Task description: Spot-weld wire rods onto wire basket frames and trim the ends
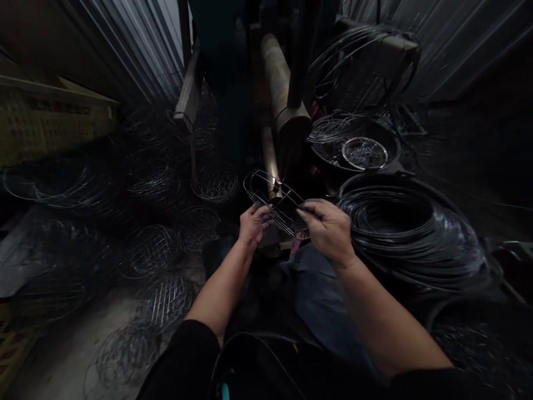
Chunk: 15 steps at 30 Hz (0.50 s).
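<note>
An oval wire frame is held up in front of me, its far end close to the tip of a welding machine's dark electrode arm. A small bright spot shows at that tip. My left hand grips the frame's near left side. My right hand pinches its right side between fingers and thumb. Both forearms reach forward from black sleeves, over my jeans-clad lap. The lower part of the frame is partly hidden by my hands and the dark background.
Woven wire baskets lie on the floor to my left. A large coil of black wire sits to my right, and a dark basin holds wire rings behind it. A metal pipe stands behind the electrode arm, and corrugated sheet walls flank the space.
</note>
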Each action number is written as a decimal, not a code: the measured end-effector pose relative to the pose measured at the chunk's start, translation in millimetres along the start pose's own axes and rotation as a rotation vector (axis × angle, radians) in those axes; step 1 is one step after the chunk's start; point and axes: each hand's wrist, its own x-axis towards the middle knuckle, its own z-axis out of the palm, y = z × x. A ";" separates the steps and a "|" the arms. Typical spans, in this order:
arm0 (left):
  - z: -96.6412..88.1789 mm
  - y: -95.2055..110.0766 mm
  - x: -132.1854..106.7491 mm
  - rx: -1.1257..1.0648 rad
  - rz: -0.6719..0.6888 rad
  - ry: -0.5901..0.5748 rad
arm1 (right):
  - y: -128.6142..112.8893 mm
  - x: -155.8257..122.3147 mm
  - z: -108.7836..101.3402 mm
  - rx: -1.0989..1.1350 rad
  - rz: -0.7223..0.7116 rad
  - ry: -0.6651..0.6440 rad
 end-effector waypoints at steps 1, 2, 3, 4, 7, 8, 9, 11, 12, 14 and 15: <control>-0.6 1.2 1.2 -0.005 -0.006 0.004 | -1.8 4.2 2.0 -0.014 0.001 -0.005; -1.1 2.1 2.1 -0.007 -0.012 0.008 | -2.8 7.1 3.5 -0.030 -0.002 -0.009; -1.4 2.8 2.9 -0.008 -0.015 0.012 | -3.2 8.9 4.5 -0.044 -0.011 -0.015; -1.6 3.3 3.6 -0.009 -0.017 0.018 | -3.3 9.9 5.2 -0.055 -0.021 -0.019; -1.2 3.5 6.0 -0.015 -0.020 0.022 | -3.0 12.6 6.5 -0.077 -0.046 -0.029; -0.8 3.4 7.1 -0.017 -0.022 0.021 | -2.8 14.3 7.1 -0.086 -0.043 -0.032; -0.3 3.4 8.5 -0.018 -0.027 0.021 | -2.5 16.6 7.8 -0.096 -0.037 -0.036; 0.8 3.2 11.6 -0.017 -0.043 0.031 | -1.8 22.4 10.1 -0.120 -0.020 -0.042; 1.4 3.1 13.1 -0.016 -0.052 0.038 | -1.5 25.5 11.5 -0.130 -0.014 -0.044; 2.8 1.8 15.8 -0.012 -0.066 0.048 | -1.9 30.6 14.3 -0.145 -0.013 -0.040; 3.7 0.5 16.7 -0.011 -0.072 0.048 | -2.7 32.1 15.0 -0.150 -0.016 -0.035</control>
